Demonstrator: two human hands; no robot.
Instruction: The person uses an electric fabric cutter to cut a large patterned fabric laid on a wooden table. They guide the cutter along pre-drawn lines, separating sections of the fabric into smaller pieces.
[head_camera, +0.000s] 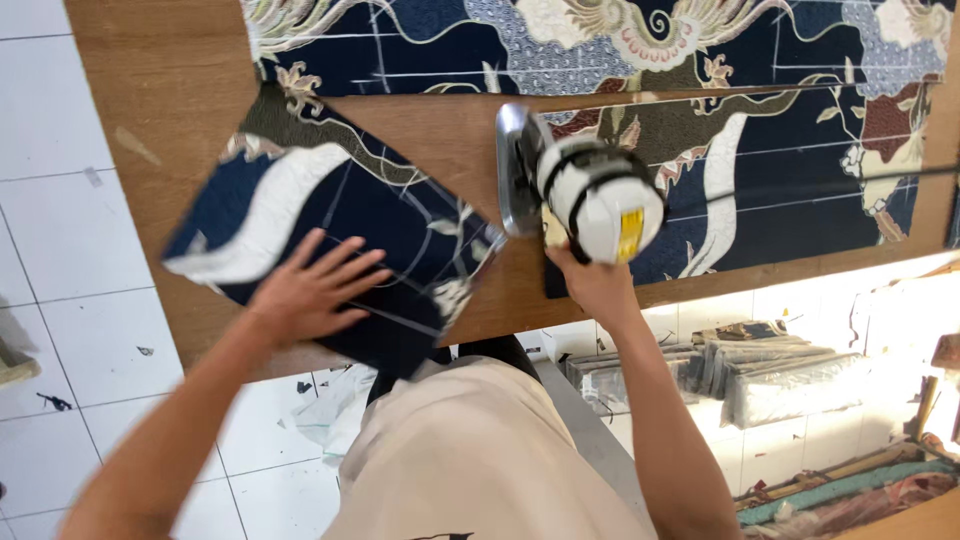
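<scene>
A left hand, fingers spread wide, presses a cut navy batik fabric piece flat on the wooden tabletop. Right of it, the right hand grips a white electric fabric cutter.

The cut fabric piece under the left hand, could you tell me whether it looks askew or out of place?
Yes. The cut fabric piece lies rotated against the long patterned strips, and its lower corner overhangs the wooden table edge. The left hand presses it flat; the right hand holds a cutting tool.
</scene>
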